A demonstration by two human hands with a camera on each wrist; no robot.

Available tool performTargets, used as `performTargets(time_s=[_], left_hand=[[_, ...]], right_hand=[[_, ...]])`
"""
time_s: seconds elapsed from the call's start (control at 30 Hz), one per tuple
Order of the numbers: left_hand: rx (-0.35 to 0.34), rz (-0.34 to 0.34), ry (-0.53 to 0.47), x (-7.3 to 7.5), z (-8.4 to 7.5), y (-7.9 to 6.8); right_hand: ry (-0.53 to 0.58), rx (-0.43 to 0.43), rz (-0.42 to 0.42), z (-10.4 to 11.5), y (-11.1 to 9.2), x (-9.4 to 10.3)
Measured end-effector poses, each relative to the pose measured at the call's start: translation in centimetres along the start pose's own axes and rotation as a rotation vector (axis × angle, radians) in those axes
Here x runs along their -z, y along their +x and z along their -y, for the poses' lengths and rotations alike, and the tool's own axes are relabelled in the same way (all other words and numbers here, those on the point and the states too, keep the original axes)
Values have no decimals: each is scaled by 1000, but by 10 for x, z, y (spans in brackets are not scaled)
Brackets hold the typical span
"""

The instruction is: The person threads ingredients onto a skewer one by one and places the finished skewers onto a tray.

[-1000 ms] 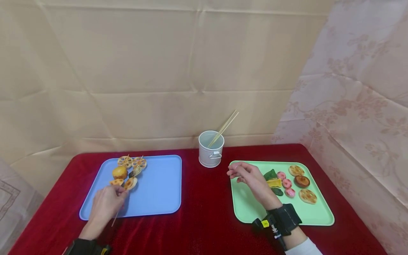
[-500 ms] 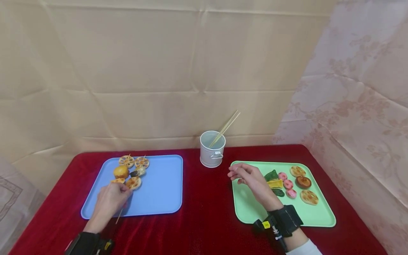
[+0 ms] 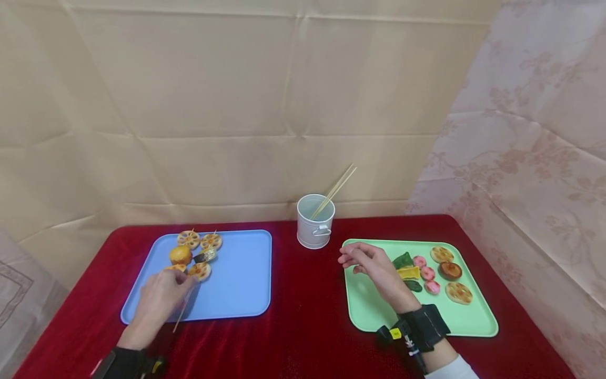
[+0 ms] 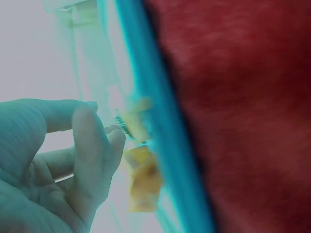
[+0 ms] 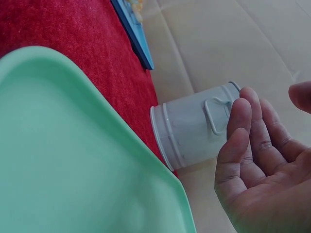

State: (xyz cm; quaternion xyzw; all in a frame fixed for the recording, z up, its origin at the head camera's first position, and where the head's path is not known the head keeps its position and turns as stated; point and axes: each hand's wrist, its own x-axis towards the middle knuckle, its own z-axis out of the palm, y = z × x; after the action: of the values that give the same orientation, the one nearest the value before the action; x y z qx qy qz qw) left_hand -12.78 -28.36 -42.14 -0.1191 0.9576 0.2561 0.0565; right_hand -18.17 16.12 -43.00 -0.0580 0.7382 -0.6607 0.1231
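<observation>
In the head view my left hand (image 3: pixel 161 296) hovers over the near left part of a blue tray (image 3: pixel 241 273). Its fingertips stay right at a thin wooden skewer (image 3: pixel 180 315) whose bare end sticks out over the tray's near edge. Along this skewer run a browned round slice (image 3: pixel 199 271), a dark-and-pale piece (image 3: pixel 205 256) and a lotus root slice (image 3: pixel 211 241). The left wrist view shows thumb and fingers loosely bent with nothing between them. My right hand (image 3: pixel 376 268), loosely curled and holding nothing, hovers above the left side of a green tray (image 3: pixel 374 310).
Left of that skewer lie another lotus slice (image 3: pixel 188 239), a yellow-orange piece (image 3: pixel 180 255) and an orange piece (image 3: pixel 176 268). A white bucket (image 3: pixel 313 235) with a few bare skewers (image 3: pixel 337 187) stands between the trays. Green, yellow, pink and browned pieces (image 3: pixel 450 271) lie on the green tray.
My left hand has let go of the loaded skewer, which now lies on the blue tray after shifting slightly right. The right hand stays over the green tray.
</observation>
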Motion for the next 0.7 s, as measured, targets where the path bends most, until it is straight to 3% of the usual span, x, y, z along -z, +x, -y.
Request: performTargets(time_s=[0.1,0.2,0.37,0.47,0.7], left_hand=[[-54,-60,45,5,-9,-1],[-151,-140,70,6,-23,-3],[-332,-269,4,-4,-53,-7],[-386,-285,-69,-17,-71,-6],[-442,-236,-229,-48,-106,-4]], right_hand=[[2,-8,-13,1,0,0],[3,-15,-21,1,1,1],[-1,-12,-26,3,0,1],[-16,-8,-25,3,0,2],[-88,23,-42,6,-1,0]])
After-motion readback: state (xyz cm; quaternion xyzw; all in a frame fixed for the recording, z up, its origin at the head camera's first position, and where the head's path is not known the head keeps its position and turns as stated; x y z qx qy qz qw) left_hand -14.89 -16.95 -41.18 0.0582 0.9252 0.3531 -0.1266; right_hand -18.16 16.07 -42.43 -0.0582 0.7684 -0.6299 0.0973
